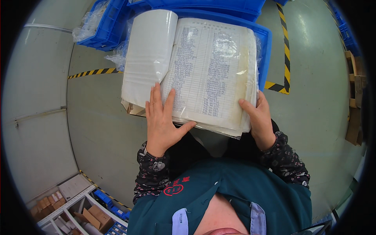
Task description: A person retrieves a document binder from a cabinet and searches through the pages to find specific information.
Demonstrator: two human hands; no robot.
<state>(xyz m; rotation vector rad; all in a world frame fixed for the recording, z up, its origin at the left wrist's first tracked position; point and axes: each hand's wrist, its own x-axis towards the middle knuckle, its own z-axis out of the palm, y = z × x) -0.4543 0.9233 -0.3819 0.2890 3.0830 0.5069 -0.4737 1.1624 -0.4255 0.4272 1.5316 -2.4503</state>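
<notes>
Folder [188,78] and person are set over a grey-green floor [317,78], where striped tape [287,51] runs in straight lines and corners, presumably to mark out where goods may stand. Just in front of the person is a blue bin [266,51]; the folder lies open and seems to rest across it, its near edge jutting out over the lap, most likely so the writing falls within easy reading reach. Whether the knees take any weight I can't tell. On the folder's left side a glossy white leaf [148,55] bows upward; on the right a ruled sheet [209,70], filled with handwriting in columns, lies face up under clear plastic. The left hand [159,123] is spread wide, its grip closed on nothing, fingers near the fold and thumb by the lower edge, probably to keep the springy leaf down. The right hand [261,117] has a narrow grip on the folder's right edge, thumb on top, fingers mostly hidden, which should steady the loose stack.
</notes>
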